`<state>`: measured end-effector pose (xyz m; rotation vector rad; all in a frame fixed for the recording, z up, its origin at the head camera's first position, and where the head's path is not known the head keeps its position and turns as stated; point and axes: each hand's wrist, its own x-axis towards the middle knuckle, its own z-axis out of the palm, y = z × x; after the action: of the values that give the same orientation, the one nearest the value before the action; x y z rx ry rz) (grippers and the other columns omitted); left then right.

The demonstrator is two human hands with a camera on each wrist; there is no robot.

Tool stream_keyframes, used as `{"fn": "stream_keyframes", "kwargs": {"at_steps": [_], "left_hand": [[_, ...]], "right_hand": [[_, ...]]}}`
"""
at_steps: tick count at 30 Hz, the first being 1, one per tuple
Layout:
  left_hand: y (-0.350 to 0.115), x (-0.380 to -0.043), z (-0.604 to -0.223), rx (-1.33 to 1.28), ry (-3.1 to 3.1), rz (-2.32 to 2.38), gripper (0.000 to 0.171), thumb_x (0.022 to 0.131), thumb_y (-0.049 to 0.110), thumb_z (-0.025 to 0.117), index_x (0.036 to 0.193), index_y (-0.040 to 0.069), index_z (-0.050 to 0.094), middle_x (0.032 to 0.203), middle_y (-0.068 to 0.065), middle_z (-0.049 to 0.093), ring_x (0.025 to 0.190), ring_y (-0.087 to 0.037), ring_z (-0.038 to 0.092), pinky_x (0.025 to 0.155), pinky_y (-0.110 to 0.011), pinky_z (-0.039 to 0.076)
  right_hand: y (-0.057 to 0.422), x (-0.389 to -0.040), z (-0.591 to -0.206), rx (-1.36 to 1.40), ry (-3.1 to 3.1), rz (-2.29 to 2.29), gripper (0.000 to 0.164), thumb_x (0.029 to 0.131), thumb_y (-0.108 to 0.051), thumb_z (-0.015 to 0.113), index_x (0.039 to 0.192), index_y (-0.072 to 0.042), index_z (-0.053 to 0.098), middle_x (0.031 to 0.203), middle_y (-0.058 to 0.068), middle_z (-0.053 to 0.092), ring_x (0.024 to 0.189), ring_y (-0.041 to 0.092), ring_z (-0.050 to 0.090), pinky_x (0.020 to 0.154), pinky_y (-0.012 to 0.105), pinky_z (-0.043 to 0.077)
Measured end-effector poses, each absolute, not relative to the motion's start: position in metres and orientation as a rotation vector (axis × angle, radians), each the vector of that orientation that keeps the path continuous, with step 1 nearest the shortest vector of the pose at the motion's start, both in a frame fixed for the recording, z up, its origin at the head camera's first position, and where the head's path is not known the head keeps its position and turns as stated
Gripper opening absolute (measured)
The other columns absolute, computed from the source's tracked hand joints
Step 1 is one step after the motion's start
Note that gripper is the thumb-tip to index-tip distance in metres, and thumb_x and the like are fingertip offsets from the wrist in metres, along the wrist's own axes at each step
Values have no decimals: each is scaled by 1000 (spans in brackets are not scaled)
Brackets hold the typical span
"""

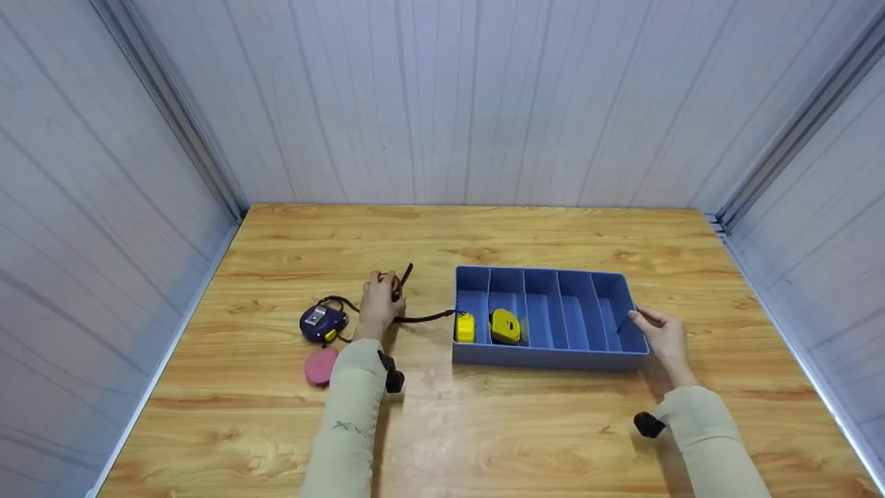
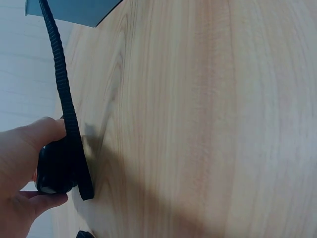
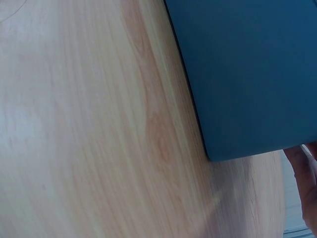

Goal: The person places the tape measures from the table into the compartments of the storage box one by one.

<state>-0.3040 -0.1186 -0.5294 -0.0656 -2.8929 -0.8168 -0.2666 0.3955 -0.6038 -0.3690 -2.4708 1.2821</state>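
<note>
My left hand point(image 1: 377, 304) grips a black tape measure point(image 2: 54, 166) with a bit of orange on it, thumb on one side and fingers on the other. A black strap point(image 2: 62, 74) runs past it. On the table beside that wrist are a navy tape measure point(image 1: 319, 322) with a black cord and a pink round tape measure point(image 1: 321, 366), partly covered by the sleeve. My right hand point(image 1: 665, 340) holds the right end of a blue divided box point(image 1: 546, 357), thumb over the rim. Yellow tape measures point(image 1: 465, 328) point(image 1: 505, 326) sit in its two leftmost compartments.
A black strap point(image 1: 425, 319) lies over the box's left rim, reaching from the leftmost compartment toward my left hand. White panel walls point(image 1: 442, 104) enclose the wooden table point(image 1: 442, 429) at the back and both sides.
</note>
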Motion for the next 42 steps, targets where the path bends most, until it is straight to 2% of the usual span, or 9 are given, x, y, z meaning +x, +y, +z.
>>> {"fn": "stream_keyframes", "kwargs": {"at_steps": [14,21,26,32,42], "left_hand": [[-117,-302,-526,-77,-2867,-814,56,77,11,68,128,1,46,127,-27,35,110,-43,39,84,-46,43],[-112,-300,-518,-81,-2842,-838,55,78,11,66,128,2,46,129,-26,34,109,-43,40,83,-45,43],[-107,-297,-510,-110,-2792,-840,55,77,10,67,127,3,47,128,-26,35,108,-44,41,82,-45,44],[-100,-292,-502,-139,-2766,-866,55,78,14,68,128,3,47,128,-24,35,109,-41,40,83,-44,44],[-96,-286,-493,-203,-2717,-898,56,77,12,68,128,2,46,127,-24,36,112,-40,39,87,-43,41]], "right_hand": [[391,-267,-603,-360,-2456,1330,45,76,-40,66,108,-9,66,102,11,64,78,-3,58,63,10,46],[390,-265,-600,-355,-2466,1328,45,77,-40,65,110,-8,64,104,10,63,84,0,58,66,10,45],[390,-263,-598,-365,-2479,1326,48,77,-43,64,111,-8,64,103,10,63,85,1,58,67,10,45],[387,-259,-594,-349,-2455,1383,51,76,-43,64,112,-7,63,103,12,63,81,-4,57,67,10,45],[380,-253,-585,-339,-2444,1459,55,76,-44,64,114,-4,60,105,12,62,83,-3,57,68,10,45]]}}
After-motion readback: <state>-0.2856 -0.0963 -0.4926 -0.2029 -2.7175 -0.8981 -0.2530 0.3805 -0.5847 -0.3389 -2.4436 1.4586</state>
